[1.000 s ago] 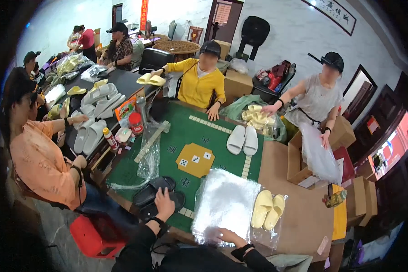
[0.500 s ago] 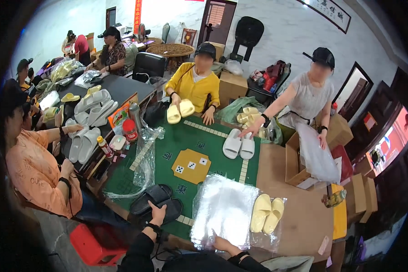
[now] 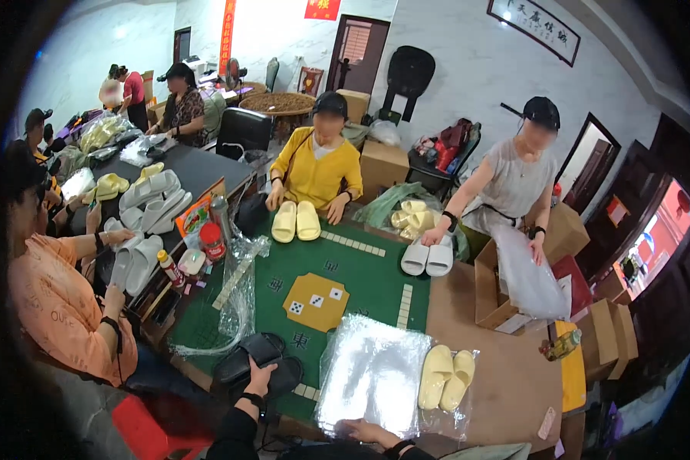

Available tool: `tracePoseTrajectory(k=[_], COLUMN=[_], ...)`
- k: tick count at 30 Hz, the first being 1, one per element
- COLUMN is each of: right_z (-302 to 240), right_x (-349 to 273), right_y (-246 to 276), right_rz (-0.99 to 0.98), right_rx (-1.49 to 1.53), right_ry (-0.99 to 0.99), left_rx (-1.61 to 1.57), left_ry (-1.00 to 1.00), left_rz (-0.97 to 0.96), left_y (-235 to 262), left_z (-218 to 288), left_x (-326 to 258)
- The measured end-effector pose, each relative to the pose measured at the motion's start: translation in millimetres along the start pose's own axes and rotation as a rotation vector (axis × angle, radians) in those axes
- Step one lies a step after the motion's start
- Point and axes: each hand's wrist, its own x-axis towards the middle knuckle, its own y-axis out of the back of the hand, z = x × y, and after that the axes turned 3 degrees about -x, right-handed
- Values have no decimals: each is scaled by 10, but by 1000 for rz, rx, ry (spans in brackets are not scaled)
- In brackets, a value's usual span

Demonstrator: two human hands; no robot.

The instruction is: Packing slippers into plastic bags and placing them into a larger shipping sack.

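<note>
On the near side of the green table lies a pair of black slippers point(image 3: 259, 362), overlapping each other. My left hand point(image 3: 261, 379) is closed on the near part of that pair. To the right, a stack of clear plastic bags point(image 3: 372, 372) lies flat and shines in the light. My right hand point(image 3: 366, 432) is at its near edge, fingers bent and closed on the bag edge, partly in shadow. Beside the stack rests a pair of pale yellow slippers point(image 3: 446, 377) on or in clear plastic; I cannot tell which.
Across the table point(image 3: 345, 264), one person stands by yellow slippers point(image 3: 296, 221); another touches white slippers point(image 3: 427, 257). A cardboard box point(image 3: 506, 295) holds plastic sheets at right. Crumpled clear plastic point(image 3: 241, 295) lies at left, near a red stool point(image 3: 161, 428) and a person in orange.
My right hand has shifted left along the bags' near edge; my left hand stays on the black slippers. Across the table, yellow slippers were set down and the white pair moved right.
</note>
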Motion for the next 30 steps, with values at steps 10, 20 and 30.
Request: tracePoseTrajectory(k=[10,20,30], right_z=[839,-179,-467], right_x=[384,-57,-39], right_y=[-669,-278,131], right_rz=[73,342,-70], right_rx=[53,843,-255], right_ry=[59,-228,-240], left_rx=[-52,-221,-568], left_ry=[224,281,458], left_rz=[37,47,-832], left_y=[-296,-429,-773], left_z=[358,429,550], left_x=[-191,-472,-810])
